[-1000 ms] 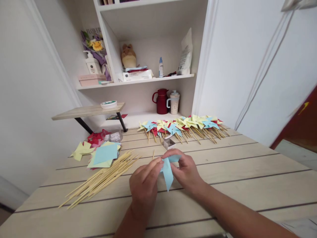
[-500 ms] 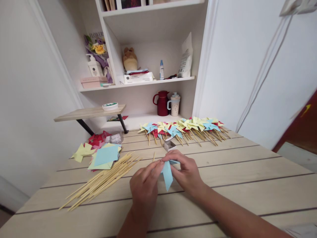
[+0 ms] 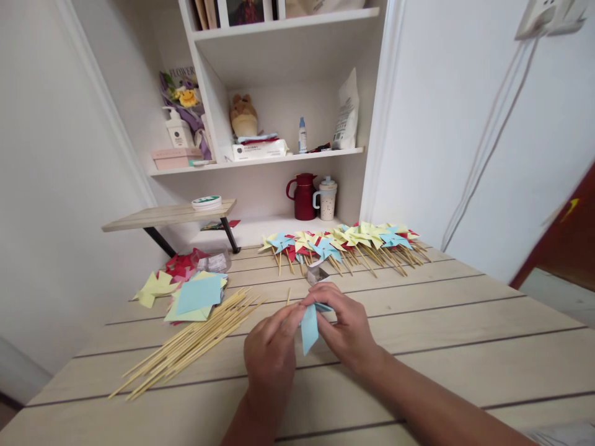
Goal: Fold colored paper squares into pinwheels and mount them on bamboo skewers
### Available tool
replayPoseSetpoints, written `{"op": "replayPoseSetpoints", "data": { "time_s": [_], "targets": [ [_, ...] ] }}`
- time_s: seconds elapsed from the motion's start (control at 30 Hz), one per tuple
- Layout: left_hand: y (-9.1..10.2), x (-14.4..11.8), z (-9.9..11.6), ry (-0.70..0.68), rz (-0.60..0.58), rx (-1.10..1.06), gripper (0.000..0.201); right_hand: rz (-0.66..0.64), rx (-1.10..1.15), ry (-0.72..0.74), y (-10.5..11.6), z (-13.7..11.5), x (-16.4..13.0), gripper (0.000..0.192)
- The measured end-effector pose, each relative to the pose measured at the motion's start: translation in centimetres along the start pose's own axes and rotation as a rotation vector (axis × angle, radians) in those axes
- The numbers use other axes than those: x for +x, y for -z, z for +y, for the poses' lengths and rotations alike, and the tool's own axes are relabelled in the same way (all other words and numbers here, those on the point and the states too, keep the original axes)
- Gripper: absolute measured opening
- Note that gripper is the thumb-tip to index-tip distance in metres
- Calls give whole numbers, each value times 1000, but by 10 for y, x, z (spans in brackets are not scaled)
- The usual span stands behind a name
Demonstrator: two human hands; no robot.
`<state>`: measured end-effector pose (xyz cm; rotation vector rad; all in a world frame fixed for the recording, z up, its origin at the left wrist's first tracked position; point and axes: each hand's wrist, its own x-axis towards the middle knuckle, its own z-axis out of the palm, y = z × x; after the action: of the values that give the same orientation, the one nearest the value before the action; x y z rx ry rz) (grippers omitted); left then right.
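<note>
Between my hands is a light blue paper pinwheel (image 3: 309, 329), partly covered by my fingers, with one folded blade hanging down. My left hand (image 3: 271, 347) pinches its left side. From the other side, my right hand (image 3: 344, 323) grips the paper near its top, fingers bent over it. The tip of a thin wooden stick (image 3: 289, 296) shows just beyond my left fingers; whether it is attached to the paper is hidden. A small open box (image 3: 317, 273) stands right behind my right hand.
Finished pinwheels (image 3: 325, 246) on sticks lie in a row at the back. To the left are loose wooden sticks (image 3: 195, 341), square paper sheets (image 3: 199, 296), a yellow folded pinwheel (image 3: 155, 287) and a clear container (image 3: 214, 261). A small raised stand (image 3: 170, 214) is at the back left.
The blue blade has swung slightly left and turned its face more toward me. Both hands keep their hold in nearly the same place; the view has tilted up a little.
</note>
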<state>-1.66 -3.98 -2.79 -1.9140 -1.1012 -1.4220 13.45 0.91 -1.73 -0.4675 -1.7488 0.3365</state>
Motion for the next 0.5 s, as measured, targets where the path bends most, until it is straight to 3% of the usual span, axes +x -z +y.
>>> {"op": "replayPoseSetpoints", "data": {
  "time_s": [0.3,0.5],
  "targets": [
    [-2,4,-1,-29,8,33,27,34,-27,13,-3,4,2,19],
    [-2,4,-2,-73,6,78,44,61,-13,-21,-4,7,-1,27]
  ]
}}
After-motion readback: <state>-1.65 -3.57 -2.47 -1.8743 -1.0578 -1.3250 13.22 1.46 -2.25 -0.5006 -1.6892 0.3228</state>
